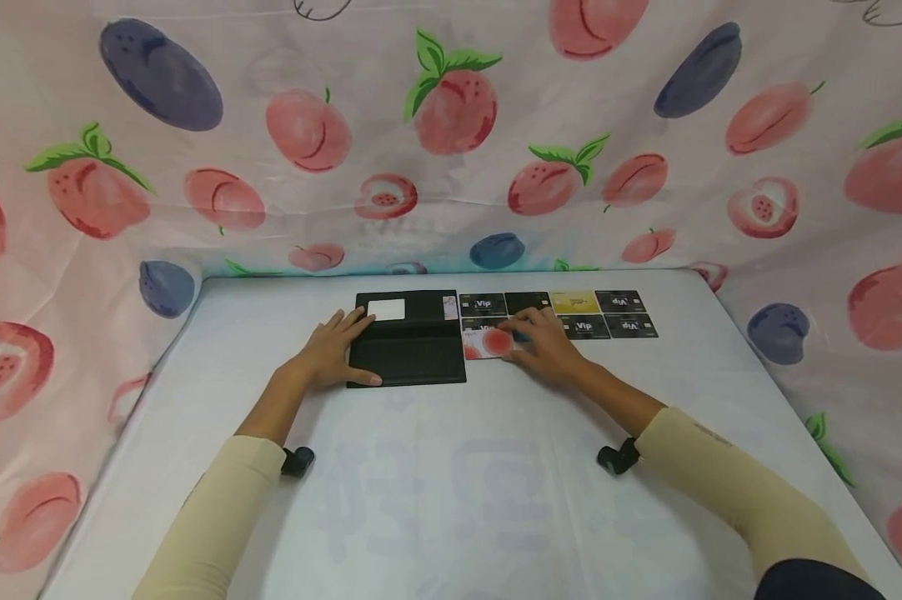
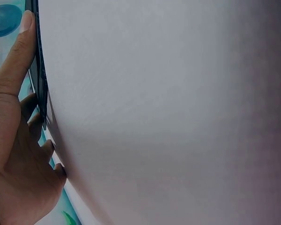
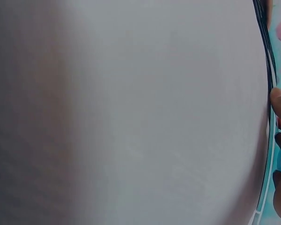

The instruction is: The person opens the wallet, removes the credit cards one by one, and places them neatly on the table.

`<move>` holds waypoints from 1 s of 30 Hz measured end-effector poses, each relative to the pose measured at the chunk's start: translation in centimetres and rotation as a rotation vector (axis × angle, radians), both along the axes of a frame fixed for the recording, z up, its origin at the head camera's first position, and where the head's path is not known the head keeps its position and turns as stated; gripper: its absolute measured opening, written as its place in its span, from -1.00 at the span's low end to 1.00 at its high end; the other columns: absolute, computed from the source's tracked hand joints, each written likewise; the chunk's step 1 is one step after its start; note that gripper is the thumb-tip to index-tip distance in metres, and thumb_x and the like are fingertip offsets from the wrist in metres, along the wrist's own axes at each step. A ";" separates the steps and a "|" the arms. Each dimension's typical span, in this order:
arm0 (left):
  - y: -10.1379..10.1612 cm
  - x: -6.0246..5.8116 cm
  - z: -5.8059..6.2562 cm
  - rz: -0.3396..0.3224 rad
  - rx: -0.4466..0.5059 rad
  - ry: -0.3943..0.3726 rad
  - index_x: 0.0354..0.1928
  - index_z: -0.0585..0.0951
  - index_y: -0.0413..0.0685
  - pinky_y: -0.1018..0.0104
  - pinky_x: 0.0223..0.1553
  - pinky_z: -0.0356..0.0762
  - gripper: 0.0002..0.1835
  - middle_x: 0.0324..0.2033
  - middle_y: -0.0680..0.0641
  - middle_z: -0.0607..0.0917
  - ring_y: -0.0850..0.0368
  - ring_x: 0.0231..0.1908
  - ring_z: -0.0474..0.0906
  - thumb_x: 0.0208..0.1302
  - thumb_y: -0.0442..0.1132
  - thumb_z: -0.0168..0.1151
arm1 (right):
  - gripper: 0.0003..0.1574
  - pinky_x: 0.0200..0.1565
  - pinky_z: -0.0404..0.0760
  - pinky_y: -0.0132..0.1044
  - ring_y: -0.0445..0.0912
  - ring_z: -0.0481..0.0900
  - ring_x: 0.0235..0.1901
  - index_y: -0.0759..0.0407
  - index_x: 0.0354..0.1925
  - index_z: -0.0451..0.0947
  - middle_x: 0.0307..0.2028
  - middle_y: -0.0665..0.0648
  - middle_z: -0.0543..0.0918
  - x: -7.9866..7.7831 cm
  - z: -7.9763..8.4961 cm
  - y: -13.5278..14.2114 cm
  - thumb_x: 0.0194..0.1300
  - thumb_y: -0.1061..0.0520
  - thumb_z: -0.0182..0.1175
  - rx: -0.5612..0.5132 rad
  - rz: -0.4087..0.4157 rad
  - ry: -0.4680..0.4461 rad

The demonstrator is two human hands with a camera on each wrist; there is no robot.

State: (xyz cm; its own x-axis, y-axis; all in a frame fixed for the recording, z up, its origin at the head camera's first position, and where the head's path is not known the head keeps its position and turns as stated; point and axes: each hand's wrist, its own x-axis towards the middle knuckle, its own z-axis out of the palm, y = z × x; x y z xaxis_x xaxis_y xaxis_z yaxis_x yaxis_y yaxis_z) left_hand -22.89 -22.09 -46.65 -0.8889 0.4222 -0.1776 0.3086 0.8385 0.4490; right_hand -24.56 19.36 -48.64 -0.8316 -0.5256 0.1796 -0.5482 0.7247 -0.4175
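Note:
A black wallet lies spread open on the white table, with a white card in its upper half. My left hand rests along its left side, fingers spread; the left wrist view has the thumb against the wallet's edge. To the wallet's right, my right hand pinches a pink-and-red card between thumb and fingers. That card overlaps the lower part of a black card. The right wrist view shows the right thumb at an edge, but the card itself is unclear there.
Two rows of cards reach right from the wallet: several black "Vip" cards and a yellow card. My right hand covers part of the lower row. Behind the white table hangs a fruit-patterned cloth.

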 end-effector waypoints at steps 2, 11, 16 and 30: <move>0.0 0.0 0.0 -0.001 0.001 0.001 0.68 0.08 -0.13 -0.39 0.52 -0.32 0.26 0.66 -0.25 -0.07 -0.40 0.61 -0.29 0.12 0.21 0.60 | -0.34 0.06 0.39 0.14 0.18 0.35 0.07 0.13 0.32 0.62 0.20 0.31 0.51 0.2 -0.1 0.2 0.32 0.03 0.51 0.002 0.003 -0.003; 0.0 0.1 0.0 0.000 0.005 -0.004 0.68 0.08 -0.13 -0.38 0.53 -0.32 0.27 0.66 -0.25 -0.06 -0.40 0.61 -0.30 0.11 0.22 0.60 | -0.37 0.06 0.36 0.15 0.15 0.36 0.05 0.07 0.27 0.66 0.15 0.24 0.55 1.0 -0.5 0.7 0.29 -0.02 0.53 -0.024 0.020 -0.004; 0.0 0.0 0.0 0.002 0.004 -0.003 0.68 0.08 -0.13 -0.38 0.53 -0.33 0.27 0.66 -0.25 -0.06 -0.40 0.61 -0.30 0.11 0.21 0.61 | -0.36 0.01 0.35 0.11 0.14 0.34 -0.01 0.07 0.25 0.68 0.12 0.22 0.56 1.3 -0.7 0.8 0.26 -0.05 0.55 -0.049 0.032 0.005; 0.0 0.1 0.0 0.004 -0.009 -0.001 0.68 0.07 -0.11 -0.37 0.53 -0.32 0.27 0.67 -0.24 -0.07 -0.38 0.61 -0.30 0.11 0.22 0.61 | -0.38 -0.03 0.31 0.07 0.07 0.28 -0.09 0.05 0.22 0.73 0.08 0.20 0.55 1.9 -0.6 1.0 0.23 -0.06 0.57 -0.068 0.062 0.021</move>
State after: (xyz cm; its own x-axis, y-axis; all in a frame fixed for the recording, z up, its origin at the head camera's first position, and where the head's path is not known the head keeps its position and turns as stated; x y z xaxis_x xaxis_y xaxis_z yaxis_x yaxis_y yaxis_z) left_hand -22.84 -22.14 -46.68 -0.8904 0.4169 -0.1826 0.3045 0.8438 0.4419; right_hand -22.64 20.34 -49.21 -0.7935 -0.5618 0.2340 -0.6003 0.6594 -0.4525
